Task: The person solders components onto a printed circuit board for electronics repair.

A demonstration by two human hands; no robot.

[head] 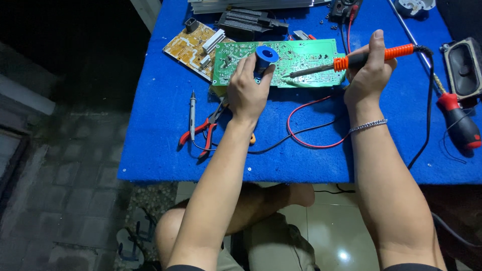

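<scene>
A green circuit board (306, 55) lies solder side up on the blue table (160, 130). My left hand (246, 90) rests on the board's left part and grips a blue spool of solder wire (266, 56). My right hand (369, 75) holds a soldering iron with an orange and black handle (381, 55); its metal tip points left and touches the board near the middle. A chain bracelet sits on my right wrist.
A yellow circuit board (193, 45) lies behind on the left. Red-handled pliers (201, 131) and a probe (192, 108) lie front left. Red and black leads loop across the cloth. A red-handled screwdriver (459, 123) and a speaker (464, 65) are at right.
</scene>
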